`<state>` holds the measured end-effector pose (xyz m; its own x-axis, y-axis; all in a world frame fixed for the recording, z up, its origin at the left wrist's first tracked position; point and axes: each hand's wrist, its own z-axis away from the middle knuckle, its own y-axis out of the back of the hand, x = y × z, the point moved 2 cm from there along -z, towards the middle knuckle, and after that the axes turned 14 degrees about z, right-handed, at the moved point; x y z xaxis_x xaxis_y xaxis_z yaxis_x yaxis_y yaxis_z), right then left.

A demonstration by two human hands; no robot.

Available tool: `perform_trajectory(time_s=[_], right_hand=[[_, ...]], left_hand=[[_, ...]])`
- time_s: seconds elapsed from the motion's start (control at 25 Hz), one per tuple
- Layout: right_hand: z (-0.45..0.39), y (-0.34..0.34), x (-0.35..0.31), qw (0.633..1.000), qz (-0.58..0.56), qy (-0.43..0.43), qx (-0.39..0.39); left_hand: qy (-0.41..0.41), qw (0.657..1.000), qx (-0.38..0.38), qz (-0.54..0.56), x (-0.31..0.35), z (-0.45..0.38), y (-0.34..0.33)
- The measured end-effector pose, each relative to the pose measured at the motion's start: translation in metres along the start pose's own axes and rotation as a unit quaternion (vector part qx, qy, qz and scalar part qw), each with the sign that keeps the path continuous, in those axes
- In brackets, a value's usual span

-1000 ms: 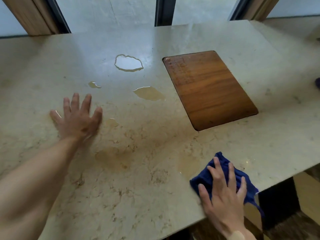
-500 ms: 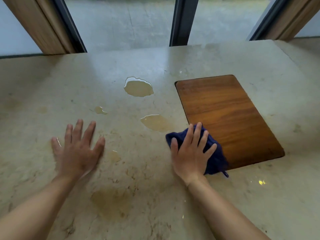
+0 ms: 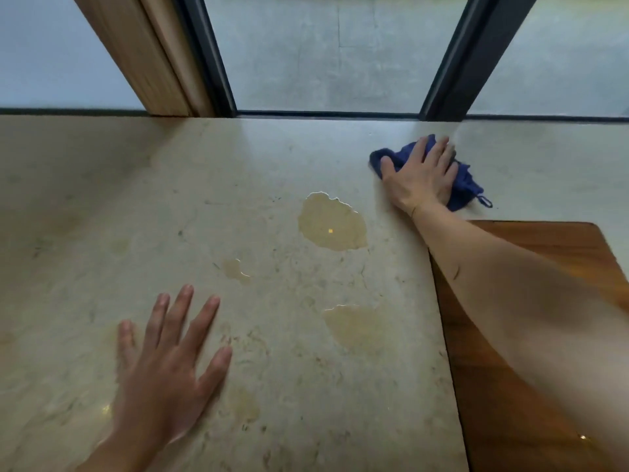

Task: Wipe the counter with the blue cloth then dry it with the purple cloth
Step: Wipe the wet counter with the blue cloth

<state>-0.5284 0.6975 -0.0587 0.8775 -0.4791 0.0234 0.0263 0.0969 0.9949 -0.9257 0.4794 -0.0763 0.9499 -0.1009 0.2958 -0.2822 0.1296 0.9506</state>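
The beige marble counter (image 3: pixel 102 206) fills the view. My right hand (image 3: pixel 420 175) lies flat on the dark blue cloth (image 3: pixel 464 185) near the counter's far edge, pressing it to the stone, arm stretched across the wooden panel. My left hand (image 3: pixel 166 362) rests palm down with fingers spread on the counter at the near left, holding nothing. Three puddles lie between the hands: a large one (image 3: pixel 332 221), a small one (image 3: pixel 235 270) and a shallow one (image 3: pixel 354 327). No purple cloth is in view.
A brown wooden panel (image 3: pixel 503 413) is set into the counter at the right. Behind the far edge stand a window with dark frames (image 3: pixel 476 56) and a wooden post (image 3: pixel 143 56).
My right hand has swept the blue cloth from the near right edge, past the wooden panel's corner, up to the far edge. The left hand stayed planted; the view moved forward.
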Motion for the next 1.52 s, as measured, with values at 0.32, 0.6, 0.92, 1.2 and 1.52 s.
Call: perform_trajectory(time_s=[0.32,0.6,0.92,1.2,1.52], right_hand=[[-0.072,0.017,-0.045,0.977,0.055,0.206,0.020],[0.006,0.005,-0.011,0.938,0.094,0.333,0.000],[0.173,-0.018,0.043,0.937,0.067,0.342,0.000],[0.371,-0.044,0.104,0.963,0.062,0.262,0.028],[0.539,-0.063,0.140,0.996,0.058,0.062,0.008]], left_hand=[[-0.007,1.000,0.001,-0.011,0.002,0.000,0.004],[0.016,1.000,-0.012,0.008,0.002,0.000,0.003],[0.008,1.000,-0.010,0.020,0.003,-0.002,0.003],[-0.016,0.998,0.008,0.057,0.002,-0.003,0.003],[-0.034,0.998,-0.010,0.055,0.001,0.002,0.003]])
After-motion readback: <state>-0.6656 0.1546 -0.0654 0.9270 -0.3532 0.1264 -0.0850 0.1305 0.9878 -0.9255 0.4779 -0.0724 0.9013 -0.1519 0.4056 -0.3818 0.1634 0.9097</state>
